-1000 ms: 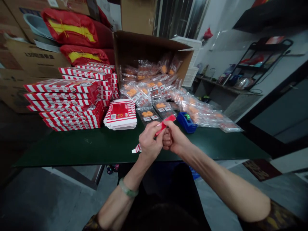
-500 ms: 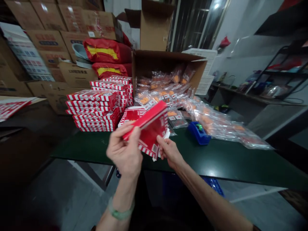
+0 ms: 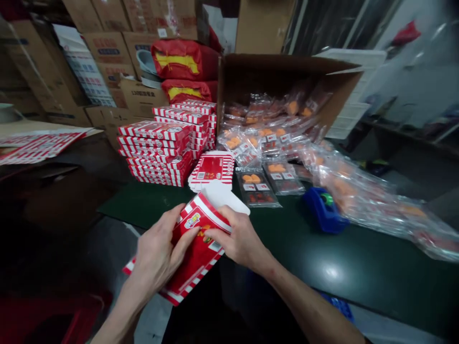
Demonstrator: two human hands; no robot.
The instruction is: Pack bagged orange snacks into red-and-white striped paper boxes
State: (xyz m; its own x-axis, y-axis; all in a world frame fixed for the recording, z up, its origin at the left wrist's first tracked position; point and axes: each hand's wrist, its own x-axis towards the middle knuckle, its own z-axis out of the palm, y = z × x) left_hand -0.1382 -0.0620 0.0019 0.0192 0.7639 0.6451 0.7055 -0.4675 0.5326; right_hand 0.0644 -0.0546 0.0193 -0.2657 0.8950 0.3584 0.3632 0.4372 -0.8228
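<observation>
Both hands grip a red box with red-and-white striped edges, tilted over the front edge of the table. Its white end flap stands open at the far end. My left hand wraps the box's left side, thumb across the printed face. From the right, my right hand grips near the flap, its thumb close to the left one. Just beyond lie flat striped cartons in a small pile. Clear packets with orange and dark red contents lie to the right of that pile.
Stacked striped boxes stand at the left of the green table. A large open carton holds many clear packets, which spill rightward. A blue tape dispenser sits at right. Red bags and brown cartons are stacked behind.
The red box has come lower and nearer, turning so its printed face and open white flap show. Both hands moved down with it, and the right hand now grips its upper side. The view shifted left.
</observation>
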